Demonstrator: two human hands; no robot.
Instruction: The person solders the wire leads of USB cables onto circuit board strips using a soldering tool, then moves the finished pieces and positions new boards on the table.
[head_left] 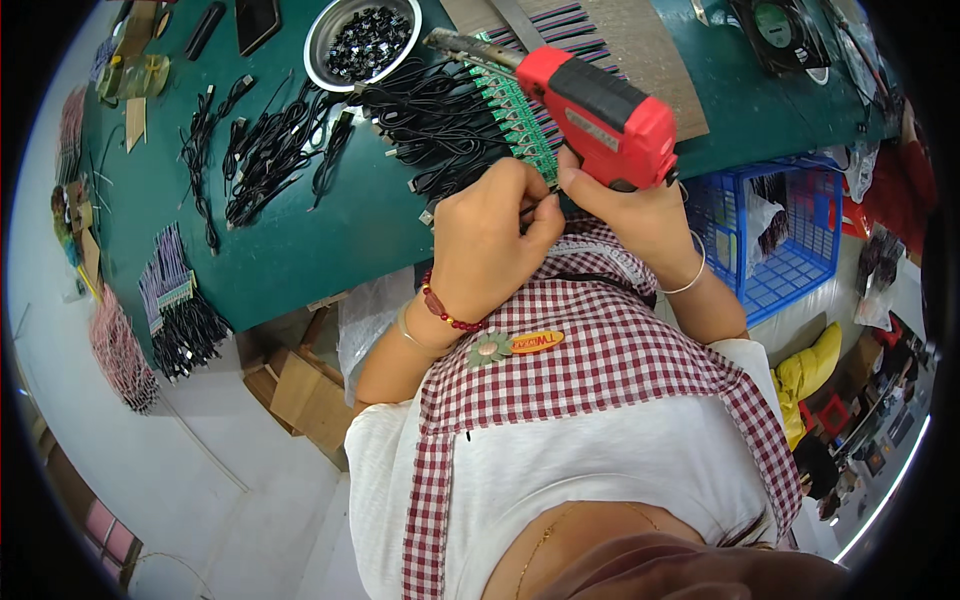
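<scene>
My right hand (635, 218) is wrapped around the handle of a red and black soldering gun (605, 115). The gun's metal front end points to the upper left, over a row of joined green circuit boards (515, 118). Close to the boards' near end, at the table edge, my left hand (488, 228) is closed with thumb and fingers pinched. Whatever it pinches is hidden. Black cables (440, 125) fan out leftward from the boards, and thin coloured wires (575, 30) run out on their right side. A flat metal strip (517, 22) lies across the boards' far end.
On the green table (350, 235) stand a metal bowl (312, 62) of small black parts and several bundled black cables (275, 155). A brown board (675, 75) lies under the work. Wired bundles (180, 300) hang over the left edge. A blue crate (790, 285) stands right, below the table.
</scene>
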